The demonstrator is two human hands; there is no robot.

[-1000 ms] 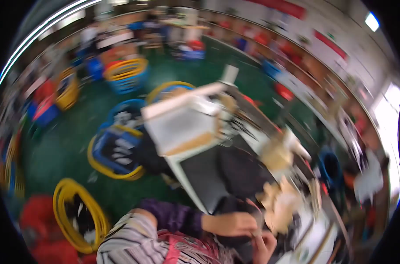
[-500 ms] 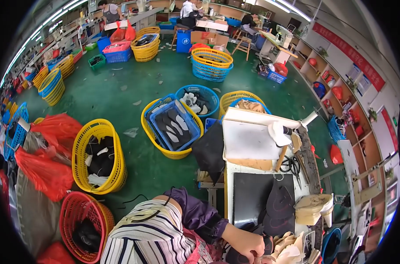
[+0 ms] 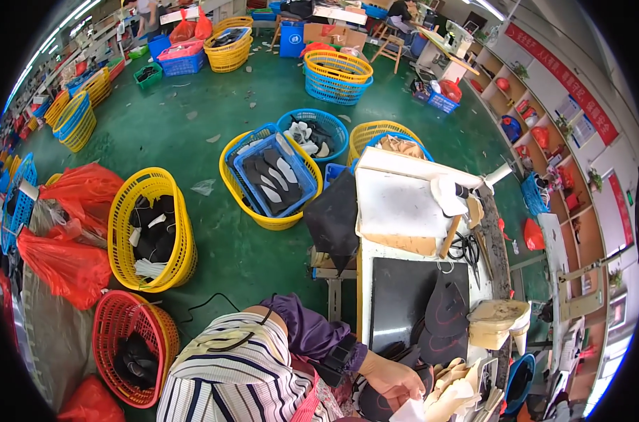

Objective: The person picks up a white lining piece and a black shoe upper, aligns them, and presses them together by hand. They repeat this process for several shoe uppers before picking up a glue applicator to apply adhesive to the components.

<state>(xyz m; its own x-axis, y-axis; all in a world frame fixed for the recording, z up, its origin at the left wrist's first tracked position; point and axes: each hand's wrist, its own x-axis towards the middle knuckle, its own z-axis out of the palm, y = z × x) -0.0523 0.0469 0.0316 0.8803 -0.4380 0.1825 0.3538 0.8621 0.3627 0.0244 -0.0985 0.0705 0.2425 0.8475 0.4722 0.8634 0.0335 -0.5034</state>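
My left hand [image 3: 393,380], in a purple sleeve [image 3: 298,327], reaches down to the right at the lower edge. Its fingers close on a small white piece [image 3: 408,411], partly cut off by the frame. Under and beside the hand lie dark flat pieces [image 3: 376,399]. To its right is a heap of cream-coloured cut pieces [image 3: 450,387]. Farther up the bench are black shaped pieces [image 3: 446,309] with thin reddish lines, partly over a shiny black sheet [image 3: 397,295]. My right hand does not show.
Scissors [image 3: 466,252] and a yellowish block [image 3: 497,320] lie along the bench's right side. A white board [image 3: 397,204] stands at its far end. Left on the green floor are a yellow basket [image 3: 186,246] and a red basket [image 3: 103,352]. Blue trays [image 3: 311,184] sit in another yellow basket.
A white piece now shows at my left hand's fingers. The wrist has tilted and a dark cuff shows more. The whole scene has shifted slightly upward in view.
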